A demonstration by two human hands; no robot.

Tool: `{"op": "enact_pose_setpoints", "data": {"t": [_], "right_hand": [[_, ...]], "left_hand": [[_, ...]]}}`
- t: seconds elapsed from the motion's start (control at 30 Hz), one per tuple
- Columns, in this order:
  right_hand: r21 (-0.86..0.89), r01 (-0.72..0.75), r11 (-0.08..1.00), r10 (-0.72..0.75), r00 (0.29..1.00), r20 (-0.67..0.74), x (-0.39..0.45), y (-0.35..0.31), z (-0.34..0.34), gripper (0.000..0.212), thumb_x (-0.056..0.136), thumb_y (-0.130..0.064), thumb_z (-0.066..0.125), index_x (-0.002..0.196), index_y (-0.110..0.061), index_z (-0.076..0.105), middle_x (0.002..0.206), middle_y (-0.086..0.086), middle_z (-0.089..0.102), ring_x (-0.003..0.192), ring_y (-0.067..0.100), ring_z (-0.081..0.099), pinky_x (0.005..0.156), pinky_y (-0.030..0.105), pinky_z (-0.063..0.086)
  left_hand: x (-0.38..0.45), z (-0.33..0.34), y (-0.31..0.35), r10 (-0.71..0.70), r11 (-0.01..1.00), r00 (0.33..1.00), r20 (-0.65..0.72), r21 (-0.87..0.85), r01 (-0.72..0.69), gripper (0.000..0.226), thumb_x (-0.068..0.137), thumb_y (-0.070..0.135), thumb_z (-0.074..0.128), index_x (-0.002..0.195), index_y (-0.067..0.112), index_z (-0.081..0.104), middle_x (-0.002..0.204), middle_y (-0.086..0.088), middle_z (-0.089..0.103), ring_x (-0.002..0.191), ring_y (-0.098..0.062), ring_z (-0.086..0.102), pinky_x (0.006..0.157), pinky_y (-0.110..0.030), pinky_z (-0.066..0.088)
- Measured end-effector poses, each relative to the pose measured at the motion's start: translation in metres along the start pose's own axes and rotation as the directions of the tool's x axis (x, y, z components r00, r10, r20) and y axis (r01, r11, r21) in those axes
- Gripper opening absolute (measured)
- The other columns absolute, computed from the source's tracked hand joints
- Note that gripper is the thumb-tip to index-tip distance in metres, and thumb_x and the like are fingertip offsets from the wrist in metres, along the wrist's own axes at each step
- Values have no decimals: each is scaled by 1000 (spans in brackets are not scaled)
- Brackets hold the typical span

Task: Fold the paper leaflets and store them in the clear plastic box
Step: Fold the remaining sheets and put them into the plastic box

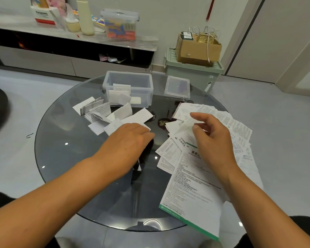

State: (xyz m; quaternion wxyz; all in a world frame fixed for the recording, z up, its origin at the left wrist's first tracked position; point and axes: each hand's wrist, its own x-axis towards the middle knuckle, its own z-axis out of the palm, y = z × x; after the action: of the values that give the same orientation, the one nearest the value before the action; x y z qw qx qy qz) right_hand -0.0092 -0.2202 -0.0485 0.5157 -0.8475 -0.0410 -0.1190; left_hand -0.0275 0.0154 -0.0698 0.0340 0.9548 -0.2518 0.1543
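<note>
Head view looks down on a round dark smoked-glass tabletop (75,158) with both bare forearms reaching over its near edge. At the far side stands the clear rectangular plastic box (129,90), open-topped, with a few folded white leaflets (122,96) inside; its clear flat lid (177,87) lies just beside it on the right, close to the far rim.

A loose cluster of folded white paper slips (104,113) lies in front of the box on the left half. The left hand (127,140) rests palm down at the near edge of that cluster, its fingers curled over one small white folded slip (113,127); whether they pinch it or only press on it cannot be told.

On the right, a fanned pile of unfolded printed leaflets (227,122) spreads to the right rim, and some sheets overhang it. The largest, a long white sheet with a green bottom band (190,194), juts past the near-right edge of the glass. The right hand (213,138) hovers over this pile, thumb and forefinger pinching the corner of a thin printed leaflet (184,122), the other fingers loosely curled.

Between the two hands a strip of bare glass runs from the near edge toward the box, and the left near quarter is also bare.
</note>
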Motion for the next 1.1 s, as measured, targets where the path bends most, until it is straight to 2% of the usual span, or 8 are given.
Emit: {"op": "enact_pose_setpoints", "data": {"t": [0.13,0.23,0.37,0.5,0.63,0.8,0.97,1.1], "right_hand": [[-172,-54,984,62,997,42,4,4,-11,25,101,-23,61,117,-42,66,126,-15,60,96,-9,59,68,8,43],[-308,-67,949,116,983,142,7,0,-25,27,92,-39,73,118,-40,66,122,-15,60,98,0,58,82,26,48],[-522,-103,847,317,886,339,12,-8,-51,63,69,-56,88,122,-48,55,112,-20,57,98,5,59,92,36,53],[-612,-64,788,427,772,470,4,-10,-59,78,73,-44,90,132,-58,41,109,-20,57,98,8,62,94,34,55],[-510,-31,859,316,817,482,1,-7,-54,66,84,-30,85,129,-58,46,103,-18,64,93,8,66,91,33,57],[-226,0,974,84,928,362,5,-1,-43,51,88,-22,81,126,-49,61,96,-11,73,91,7,72,92,41,59],[-18,53,998,-42,919,392,-2,-7,-20,42,96,-19,72,127,-46,62,100,-11,76,96,9,73,94,44,58],[35,27,999,-38,930,364,-5,-11,-12,35,100,-34,64,130,-50,58,109,-17,73,98,5,72,88,33,61]], "left_hand": [[2,-2,18,83,989,993,-87,-111,-93,72,64,-11,81,132,7,63,130,-10,66,123,-31,60,113,-31,34],[3,-11,35,181,950,977,-113,-239,-204,43,94,15,64,137,12,60,133,-5,63,128,-23,55,116,-33,36],[-1,-12,45,236,879,970,60,-439,-187,49,101,44,51,144,19,54,144,3,54,137,-12,43,112,-27,39],[-1,0,42,246,903,953,179,-400,-158,62,100,54,51,152,21,45,159,5,38,149,-10,26,122,-22,16],[0,2,39,188,917,964,189,-384,-103,71,95,66,48,155,29,36,161,7,31,147,-10,25,121,-30,21],[-2,-2,42,14,825,984,177,-559,89,94,87,59,69,155,53,5,165,24,3,150,7,4,118,-20,18],[1,0,40,-128,784,986,106,-598,166,86,88,41,75,153,52,20,158,32,10,138,16,15,110,-17,25],[2,-1,37,-301,660,940,162,-676,328,77,89,25,77,145,56,34,123,28,49,96,6,55,86,-18,50]]}}
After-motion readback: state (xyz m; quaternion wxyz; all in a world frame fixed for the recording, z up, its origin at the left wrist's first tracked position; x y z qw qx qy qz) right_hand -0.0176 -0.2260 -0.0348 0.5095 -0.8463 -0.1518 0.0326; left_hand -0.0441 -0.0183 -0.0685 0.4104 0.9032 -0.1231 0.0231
